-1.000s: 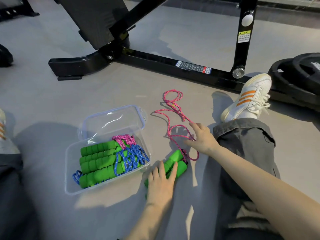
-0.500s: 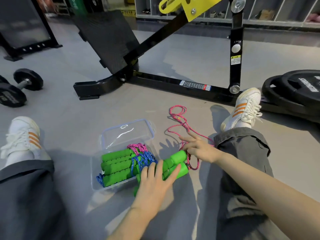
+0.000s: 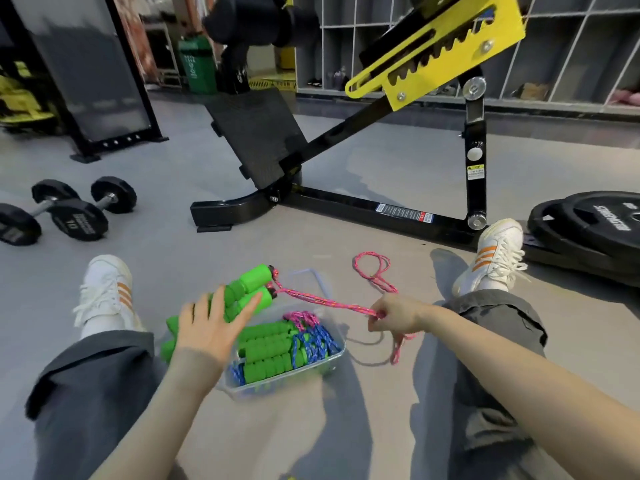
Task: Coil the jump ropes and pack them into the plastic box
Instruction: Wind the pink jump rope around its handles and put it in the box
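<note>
My left hand (image 3: 211, 327) grips the two green foam handles (image 3: 254, 284) of the pink jump rope (image 3: 325, 301), lifted above the clear plastic box (image 3: 338, 351). The rope runs taut from the handles to my right hand (image 3: 394, 313), which pinches it to the right of the box. Beyond that hand one end loop (image 3: 372, 268) lies on the floor, and a short length hangs below the fist. Inside the box lie several green handles (image 3: 273, 355) with coiled blue and pink rope.
I sit on the grey floor with my legs spread, a white shoe (image 3: 104, 289) left and another (image 3: 498, 254) right of the box. A black bench frame (image 3: 363, 209) stands ahead, dumbbells (image 3: 69, 213) far left, weight plates (image 3: 595, 223) far right.
My left hand has lifted the green handles off the floor and carried them left over the box. My right hand has closed on the pink rope and pulled it taut. The view tilted up.
</note>
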The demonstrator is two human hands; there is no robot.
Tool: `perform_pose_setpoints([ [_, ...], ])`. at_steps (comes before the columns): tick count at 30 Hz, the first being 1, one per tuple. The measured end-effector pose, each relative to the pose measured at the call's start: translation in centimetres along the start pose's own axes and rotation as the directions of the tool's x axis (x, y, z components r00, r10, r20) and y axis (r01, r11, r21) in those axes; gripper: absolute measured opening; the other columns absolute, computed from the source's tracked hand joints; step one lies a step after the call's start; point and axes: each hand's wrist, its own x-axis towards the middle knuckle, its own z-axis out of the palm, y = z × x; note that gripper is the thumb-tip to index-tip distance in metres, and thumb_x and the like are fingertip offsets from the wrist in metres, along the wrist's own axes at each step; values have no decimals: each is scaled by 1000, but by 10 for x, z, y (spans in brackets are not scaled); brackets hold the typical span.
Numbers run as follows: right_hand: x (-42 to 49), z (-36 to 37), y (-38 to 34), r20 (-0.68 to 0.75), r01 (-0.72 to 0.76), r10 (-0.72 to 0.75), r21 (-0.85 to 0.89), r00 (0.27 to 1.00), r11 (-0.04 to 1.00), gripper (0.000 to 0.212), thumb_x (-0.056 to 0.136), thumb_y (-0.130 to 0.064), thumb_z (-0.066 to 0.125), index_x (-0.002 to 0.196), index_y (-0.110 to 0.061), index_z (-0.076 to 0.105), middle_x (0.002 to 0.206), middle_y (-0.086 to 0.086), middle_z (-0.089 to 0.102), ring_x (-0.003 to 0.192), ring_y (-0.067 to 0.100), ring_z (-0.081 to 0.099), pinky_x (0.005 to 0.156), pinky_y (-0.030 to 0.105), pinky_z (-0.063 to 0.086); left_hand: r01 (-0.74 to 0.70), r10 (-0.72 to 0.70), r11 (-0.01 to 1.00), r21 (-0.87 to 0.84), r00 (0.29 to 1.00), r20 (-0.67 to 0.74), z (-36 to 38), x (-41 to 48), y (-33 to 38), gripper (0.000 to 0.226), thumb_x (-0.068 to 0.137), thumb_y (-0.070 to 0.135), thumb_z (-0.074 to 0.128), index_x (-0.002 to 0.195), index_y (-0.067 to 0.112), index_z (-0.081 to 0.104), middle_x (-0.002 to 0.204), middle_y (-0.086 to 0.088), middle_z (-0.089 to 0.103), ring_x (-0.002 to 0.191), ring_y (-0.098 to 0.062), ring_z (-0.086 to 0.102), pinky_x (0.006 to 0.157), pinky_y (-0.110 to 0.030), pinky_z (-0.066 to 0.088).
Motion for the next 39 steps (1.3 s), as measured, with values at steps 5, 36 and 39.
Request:
perform_pose_setpoints([
  [5,1,-36,34,-488,-253,195,-55,851,966,21,92,-20,46,80,-20,63,93,10,65,96,30,53,78,33,42,202,-201,977,62,979,-30,-3,-21,-48,78,75,-10,38,145,25,35,101,-31,50,73,-33,43,62,-45,31],
  [36,-61,-254,-122,-798,213,-510,-464,322,860,21,90,-3,46,104,1,60,146,18,35,138,32,28,110,33,24,323,-370,913,-251,914,-168,-66,43,-29,76,75,3,69,140,26,39,109,-26,54,81,-36,53,64,-42,40],
  [39,-30,-218,-82,-662,102,-583,-616,472,781,22,81,6,52,100,7,63,140,32,36,123,50,41,101,52,36,319,-354,919,-231,925,-134,-59,38,-24,89,67,-2,79,140,27,38,110,-26,55,83,-36,54,64,-41,41],
])
